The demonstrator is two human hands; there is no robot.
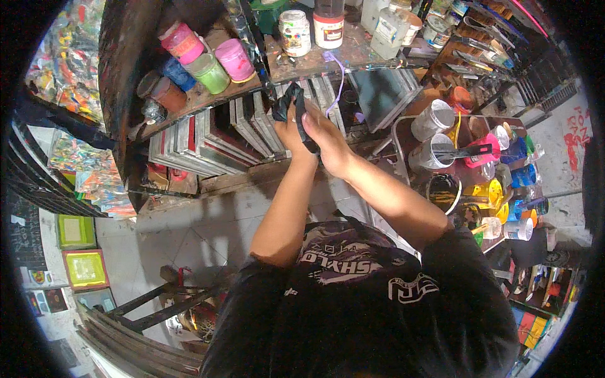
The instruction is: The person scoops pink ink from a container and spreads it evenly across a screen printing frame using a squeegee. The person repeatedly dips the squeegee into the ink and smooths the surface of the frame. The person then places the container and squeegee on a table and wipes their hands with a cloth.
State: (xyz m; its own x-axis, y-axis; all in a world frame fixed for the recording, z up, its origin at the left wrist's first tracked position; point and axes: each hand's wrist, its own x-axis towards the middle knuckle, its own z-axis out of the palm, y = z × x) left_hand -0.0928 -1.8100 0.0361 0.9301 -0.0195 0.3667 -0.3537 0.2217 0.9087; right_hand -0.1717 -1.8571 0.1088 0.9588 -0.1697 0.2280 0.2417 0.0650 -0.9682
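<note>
My two hands are raised in front of the shelf, palms turned toward each other with a crumpled black rag (291,103) pressed between them. My left hand (289,134) is closed on it, and a loose bunch of it sticks out above the fingers. From the other side my right hand (328,140) presses on the same rag, its fingers lying along it; a dark strip shows down between the palms. Whether the rag is cloth or thin plastic I cannot tell. Part of the left fingers is hidden.
Framed screens (214,138) stand upright in a row below the shelf (283,63), which bears paint jars (295,33) and bottles. At right, a cart (403,135) holds several paint tubs (433,120). A wooden rack (157,315) stands at lower left, near leaning colored frames (86,269).
</note>
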